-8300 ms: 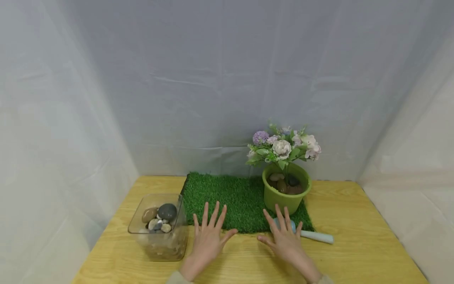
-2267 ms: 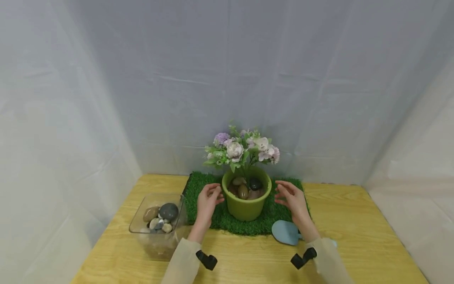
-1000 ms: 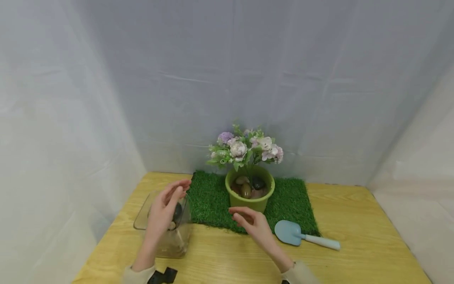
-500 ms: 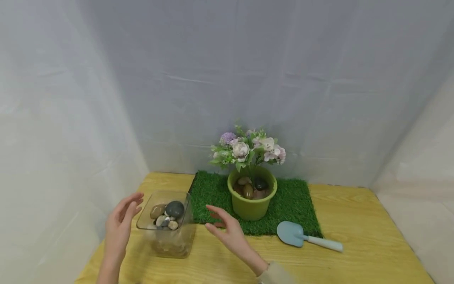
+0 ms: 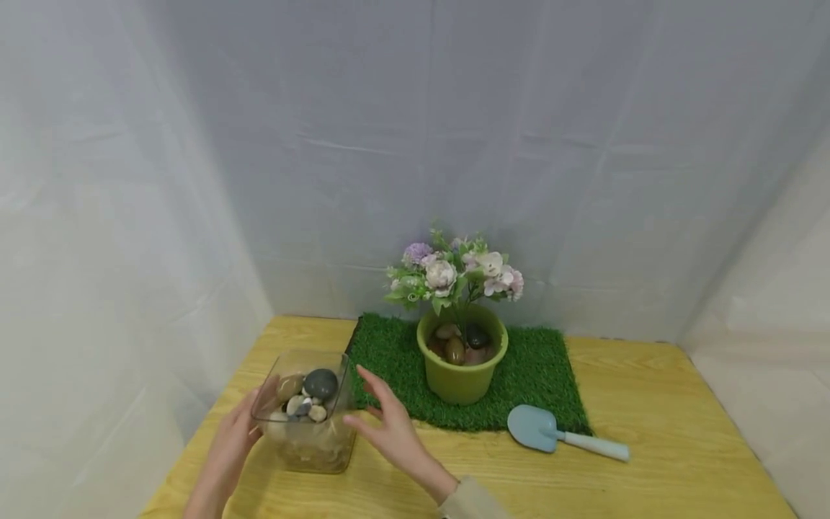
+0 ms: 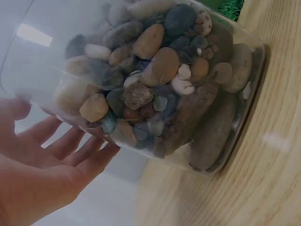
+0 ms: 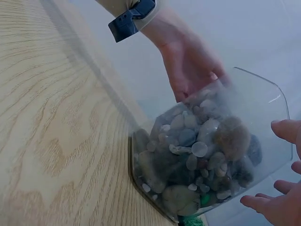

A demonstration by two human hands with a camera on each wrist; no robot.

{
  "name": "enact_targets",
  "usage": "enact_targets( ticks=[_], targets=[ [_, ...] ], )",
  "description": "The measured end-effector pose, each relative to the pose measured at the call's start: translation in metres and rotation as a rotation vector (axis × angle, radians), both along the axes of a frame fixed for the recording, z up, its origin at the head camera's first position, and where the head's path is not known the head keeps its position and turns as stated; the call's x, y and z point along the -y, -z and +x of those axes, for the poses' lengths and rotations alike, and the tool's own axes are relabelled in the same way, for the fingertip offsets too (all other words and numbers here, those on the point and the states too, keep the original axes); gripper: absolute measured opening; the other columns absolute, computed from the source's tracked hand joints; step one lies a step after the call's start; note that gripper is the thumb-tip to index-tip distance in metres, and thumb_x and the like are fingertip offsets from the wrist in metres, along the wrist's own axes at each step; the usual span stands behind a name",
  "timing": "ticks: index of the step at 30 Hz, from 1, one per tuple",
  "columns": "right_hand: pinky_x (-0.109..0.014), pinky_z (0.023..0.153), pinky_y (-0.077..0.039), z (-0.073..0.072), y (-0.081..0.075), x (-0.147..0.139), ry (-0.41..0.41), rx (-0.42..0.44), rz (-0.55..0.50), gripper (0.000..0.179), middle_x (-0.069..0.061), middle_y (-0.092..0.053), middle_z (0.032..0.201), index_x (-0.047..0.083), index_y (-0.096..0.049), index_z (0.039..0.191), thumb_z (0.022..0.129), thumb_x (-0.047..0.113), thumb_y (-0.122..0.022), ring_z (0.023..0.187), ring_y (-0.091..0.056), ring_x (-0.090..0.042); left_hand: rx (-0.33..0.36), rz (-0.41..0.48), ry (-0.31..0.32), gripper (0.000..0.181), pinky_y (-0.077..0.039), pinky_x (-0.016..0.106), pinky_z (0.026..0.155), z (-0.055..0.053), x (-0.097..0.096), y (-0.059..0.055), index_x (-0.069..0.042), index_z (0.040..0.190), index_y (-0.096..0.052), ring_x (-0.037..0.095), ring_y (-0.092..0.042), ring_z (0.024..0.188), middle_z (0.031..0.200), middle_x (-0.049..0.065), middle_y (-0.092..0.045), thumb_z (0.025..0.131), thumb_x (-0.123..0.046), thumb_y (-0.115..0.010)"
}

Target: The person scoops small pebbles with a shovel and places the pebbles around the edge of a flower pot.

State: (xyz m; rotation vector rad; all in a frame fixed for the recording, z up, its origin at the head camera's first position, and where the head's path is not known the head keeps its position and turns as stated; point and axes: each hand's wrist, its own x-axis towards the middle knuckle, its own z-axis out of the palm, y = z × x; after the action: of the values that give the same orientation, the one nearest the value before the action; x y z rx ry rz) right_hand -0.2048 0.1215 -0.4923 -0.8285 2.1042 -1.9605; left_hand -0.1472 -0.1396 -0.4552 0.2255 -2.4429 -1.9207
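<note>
A clear square plastic container (image 5: 305, 437) full of stones stands on the left of the table. My left hand (image 5: 228, 437) lies along its left side, fingers extended and touching the wall as far as I can tell. In the left wrist view, the left hand (image 6: 51, 165) shows spread fingers beside the container. At the other side is my right hand (image 5: 393, 431), thumb and fingers spread around the near right corner. A small gap shows between the right hand (image 7: 282, 197) and the wall in the right wrist view. Big stones, including a dark grey one (image 5: 320, 384), top the heap.
A green flowerpot (image 5: 459, 382) with artificial flowers (image 5: 447, 275) and several stones sits mid-mat on the artificial grass (image 5: 389, 346). A light blue trowel (image 5: 534, 428) lies at the mat's front right corner. Pale sheets hang behind and at both sides.
The flowerpot has shifted left from the mat's right end to its middle. Both hands have since left it, moved left and come in around the stone container. The trowel lies uncovered now.
</note>
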Motion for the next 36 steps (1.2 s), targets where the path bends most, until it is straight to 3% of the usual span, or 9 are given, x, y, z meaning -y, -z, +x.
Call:
enact_targets(
  ticks=[3,6,8,14,19,24,27,31,36],
  targets=[
    [-0.05,0.108,-0.047,-0.001,0.001,0.004,0.0,0.009,0.003,0.074,-0.008,-0.034,0.162,0.023,-0.031,0.16,0.098,0.031,-0.069,0.144,-0.039,-0.039,0.016,-0.004,-0.01,0.07,-0.03,0.057,0.116,-0.001,0.0,0.003,-0.016,0.161,-0.03,-0.015,-0.045,0.121,0.162,0.0,-0.03,0.107,-0.059,-0.019],
    [-0.043,0.107,-0.05,-0.001,0.001,0.008,-0.019,0.033,-0.017,0.075,-0.008,-0.033,0.163,0.022,-0.03,0.161,0.097,0.029,-0.07,0.143,-0.041,-0.039,0.011,-0.006,-0.024,0.069,-0.03,0.063,0.116,0.0,0.0,0.004,-0.018,0.161,-0.031,0.009,-0.045,0.135,0.162,0.006,-0.03,0.107,-0.059,-0.021],
    [-0.037,0.104,-0.052,-0.001,0.001,0.009,-0.038,0.053,-0.041,0.075,-0.009,-0.032,0.163,0.021,-0.031,0.161,0.097,0.028,-0.07,0.142,-0.042,-0.038,0.017,-0.01,-0.034,0.068,-0.029,0.066,0.116,0.0,-0.001,0.004,-0.019,0.161,-0.032,0.014,-0.045,0.136,0.161,0.006,-0.032,0.106,-0.059,-0.022],
    [-0.028,0.099,-0.054,-0.001,0.0,0.01,-0.066,0.093,-0.087,0.074,-0.012,-0.033,0.161,0.021,-0.032,0.16,0.097,0.025,-0.07,0.142,-0.042,-0.038,0.019,-0.004,-0.06,0.068,-0.029,0.066,0.115,0.001,-0.002,0.003,-0.02,0.16,-0.034,-0.016,-0.05,0.11,0.157,-0.001,-0.038,0.106,-0.061,-0.025],
    [-0.029,0.1,-0.053,0.0,0.002,0.01,-0.052,0.082,-0.104,0.073,-0.012,-0.035,0.159,0.021,-0.034,0.159,0.097,0.021,-0.071,0.141,-0.044,-0.037,-0.006,-0.014,-0.052,0.067,-0.034,0.062,0.113,0.001,-0.003,0.002,-0.019,0.159,-0.036,-0.017,-0.051,0.109,0.158,0.002,-0.037,0.106,-0.06,-0.026],
    [-0.028,0.1,-0.053,0.004,0.003,0.006,-0.045,0.089,-0.131,0.072,-0.01,-0.037,0.159,0.023,-0.038,0.158,0.095,0.018,-0.072,0.142,-0.043,-0.038,-0.023,-0.023,-0.051,0.063,-0.049,0.027,0.097,0.005,-0.005,0.002,-0.013,0.157,-0.039,-0.015,-0.053,0.111,0.143,-0.021,-0.052,0.109,-0.052,-0.029],
    [-0.028,0.1,-0.053,0.006,0.004,-0.001,-0.048,0.111,-0.148,0.071,-0.01,-0.038,0.158,0.023,-0.038,0.158,0.095,0.017,-0.072,0.142,-0.042,-0.039,-0.038,-0.01,-0.046,0.059,-0.05,0.017,0.087,0.008,-0.008,0.002,-0.009,0.155,-0.04,-0.015,-0.054,0.11,0.129,-0.032,-0.056,0.11,-0.047,-0.032],
    [-0.029,0.1,-0.053,0.007,0.004,-0.01,-0.056,0.129,-0.161,0.071,-0.011,-0.037,0.158,0.023,-0.039,0.157,0.095,0.016,-0.072,0.141,-0.043,-0.041,-0.06,-0.014,-0.028,0.057,-0.05,0.019,0.089,0.01,-0.016,0.002,-0.008,0.154,-0.041,-0.015,-0.054,0.112,0.128,-0.033,-0.055,0.111,-0.044,-0.032],
    [-0.029,0.1,-0.053,0.008,0.004,-0.022,-0.071,0.133,-0.171,0.071,-0.01,-0.037,0.159,0.024,-0.04,0.157,0.094,0.015,-0.073,0.14,-0.043,-0.042,-0.066,0.002,0.016,0.056,-0.049,0.034,0.1,0.01,-0.023,0.005,-0.01,0.155,-0.041,-0.016,-0.051,0.116,0.142,-0.024,-0.051,0.111,-0.043,-0.031]
  ],
)
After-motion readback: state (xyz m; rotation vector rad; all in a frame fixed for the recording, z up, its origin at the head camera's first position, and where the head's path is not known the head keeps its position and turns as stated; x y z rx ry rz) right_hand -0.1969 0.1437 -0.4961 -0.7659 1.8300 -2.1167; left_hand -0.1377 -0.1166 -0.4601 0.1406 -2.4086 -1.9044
